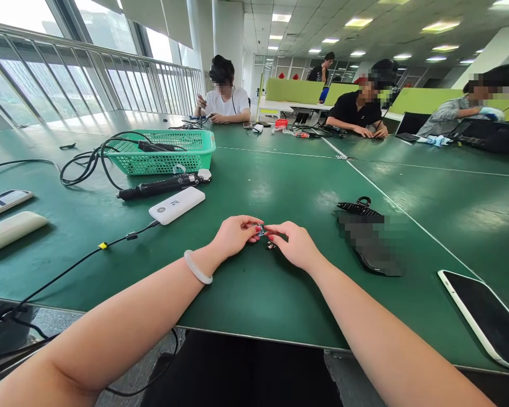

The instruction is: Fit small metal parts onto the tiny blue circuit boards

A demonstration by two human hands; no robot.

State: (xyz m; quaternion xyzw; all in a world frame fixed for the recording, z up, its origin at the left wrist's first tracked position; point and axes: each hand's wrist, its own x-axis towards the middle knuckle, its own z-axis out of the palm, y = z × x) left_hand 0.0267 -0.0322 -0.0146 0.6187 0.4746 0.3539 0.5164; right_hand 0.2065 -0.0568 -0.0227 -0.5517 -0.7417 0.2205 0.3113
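Observation:
Both hands meet over the green table (pixel 254 294) in front of me. My left hand (pixel 232 234) pinches a small blue piece with light markings (pixel 261 230) between thumb and fingers; it looks like a tiny circuit board, but it is too small to be sure. From the other side, my right hand (pixel 296 244) has its index finger and thumb closed in at the piece's right edge. Just below the right fingertips, a small dark item with shiny spots (pixel 271 245) lies on the table. The fingers partly hide both little things.
At left are a white power bank (pixel 177 206) with a cable, a black rod-shaped device (pixel 163 185) and a green basket (pixel 165 152) with cables. To the right lie a black hair claw (pixel 359 209), a blurred dark object (pixel 371 243) and a phone (pixel 486 316). Several people sit beyond.

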